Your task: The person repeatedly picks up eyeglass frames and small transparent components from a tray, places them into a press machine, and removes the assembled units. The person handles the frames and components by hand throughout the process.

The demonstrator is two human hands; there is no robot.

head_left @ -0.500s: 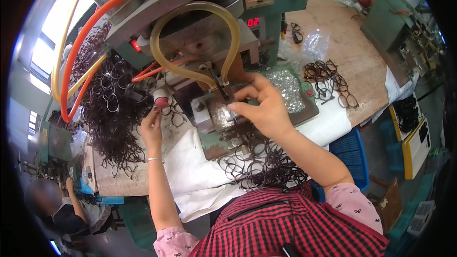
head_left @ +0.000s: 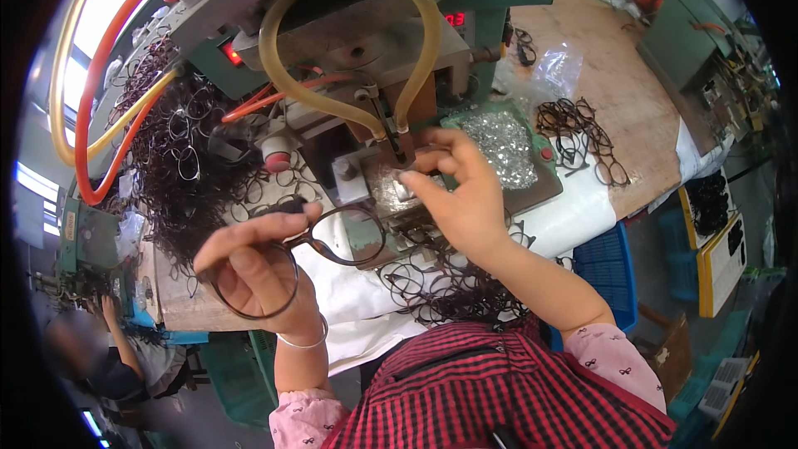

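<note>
Cluttered bench (head_left: 615, 108): right hand (head_left: 465, 195) hides fixture (fingertip contents unclear).

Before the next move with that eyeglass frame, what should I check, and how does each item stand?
1. Left hand has hold of the dark eyeglass frame: ok, fingers close over its rim.
2. Right hand is at the press fixture: ok, fingertips rest there.
3. Right hand is out from beneath the press head: not ok, its fingers lie right beside it.
4. A small part sits in the fixture: cannot tell, fingers hide it.
5. Tray of small silver parts is beside the right hand: ok.
6. Yellow hose hangs above the fixture, not in it: ok.
</note>
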